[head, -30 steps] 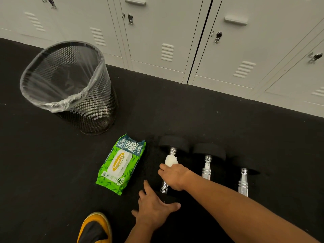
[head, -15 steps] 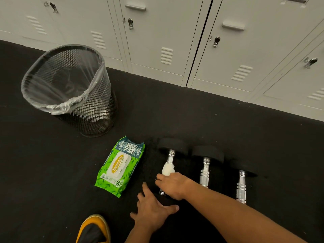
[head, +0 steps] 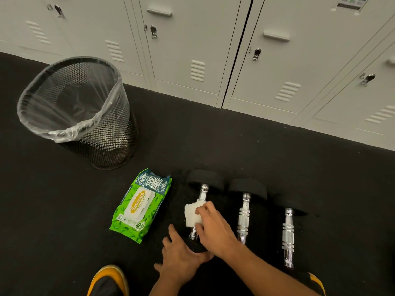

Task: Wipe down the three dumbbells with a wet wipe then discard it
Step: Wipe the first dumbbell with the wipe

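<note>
A white wet wipe [head: 193, 214] is pinched by the right hand [head: 213, 228] around the left dumbbell's [head: 202, 201] shiny handle. The dumbbell's near end is pressed by the left hand [head: 181, 256], fingers spread flat. The mesh trash bin [head: 79, 110] is seen at ten o'clock.

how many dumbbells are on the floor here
3, side by side on the black floor: the left dumbbell under the wipe, the middle dumbbell, the right dumbbell.

Three dumbbells [head: 243, 216] lie side by side on the floor [head: 235, 146], the wipes pack [head: 142, 205] just left of them, the bin [head: 85, 112] farther left behind, lockers [head: 213, 50] beyond.
</note>
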Motion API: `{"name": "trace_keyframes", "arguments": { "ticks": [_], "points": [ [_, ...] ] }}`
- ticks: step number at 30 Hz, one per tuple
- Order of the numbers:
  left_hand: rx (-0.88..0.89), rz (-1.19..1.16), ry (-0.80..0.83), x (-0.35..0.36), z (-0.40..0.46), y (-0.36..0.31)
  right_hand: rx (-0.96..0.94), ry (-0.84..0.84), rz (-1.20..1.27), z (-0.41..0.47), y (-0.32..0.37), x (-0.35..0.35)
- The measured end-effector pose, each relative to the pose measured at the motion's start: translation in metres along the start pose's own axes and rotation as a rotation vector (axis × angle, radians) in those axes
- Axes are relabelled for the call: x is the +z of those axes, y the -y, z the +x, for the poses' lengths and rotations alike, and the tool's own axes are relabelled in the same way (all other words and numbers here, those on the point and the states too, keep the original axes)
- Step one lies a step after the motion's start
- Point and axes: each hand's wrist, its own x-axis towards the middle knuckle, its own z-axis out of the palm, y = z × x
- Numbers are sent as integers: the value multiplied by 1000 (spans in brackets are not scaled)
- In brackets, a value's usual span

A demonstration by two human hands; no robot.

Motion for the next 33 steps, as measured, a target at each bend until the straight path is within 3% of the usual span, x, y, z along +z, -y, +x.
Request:
{"name": "trace_keyframes", "arguments": {
  "ticks": [7,12,15,33],
  "points": [
    [-14,5,12,-1,4,0,506,-132,378,24,17,18],
    [-27,5,13,0,5,-1,672,-169,540,37,17,21],
    [-30,3,13,-1,5,1,705,-135,597,36,20,24],
    [15,-2,-9,2,1,3,638,148,411,17,-1,34]
  ]
}}
